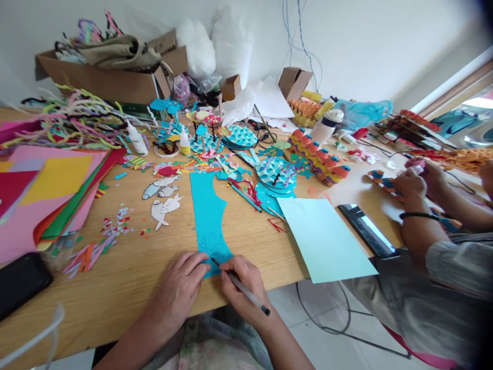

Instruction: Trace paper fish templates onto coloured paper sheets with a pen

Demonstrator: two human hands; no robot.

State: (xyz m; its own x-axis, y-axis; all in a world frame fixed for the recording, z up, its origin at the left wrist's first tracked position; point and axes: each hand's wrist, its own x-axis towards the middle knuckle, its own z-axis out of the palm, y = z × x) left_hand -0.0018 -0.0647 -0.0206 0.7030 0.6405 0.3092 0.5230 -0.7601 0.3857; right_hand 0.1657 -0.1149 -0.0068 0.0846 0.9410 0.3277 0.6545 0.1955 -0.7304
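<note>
Head view: both forearms came in over the table's (154, 252) near edge and angled inward, hands close together but apart. The left hand (185, 282) lay palm down, back up, fingers side by side and slightly bent, fingertips on the lower left edge of the blue paper (206, 205). The right hand (244, 288) was turned inward, thumb and fingers pinching the pen (252, 298), tip down at the paper, back end slanting toward the person. The paper ran from the near edge toward the table's middle, its right side curved in, with a fish outline (210, 241) just above the hands.

Fish cutouts (165, 208) lay left of the paper; scraps (115, 223) were nearer the left edge. A black phone (23, 285) sat at the near left corner. To the right, a pale green sheet (327, 239) overhung the near edge, beside a dark device (367, 231). Farther right, a co-worker's hands (414, 180) held something small, details unclear.
</note>
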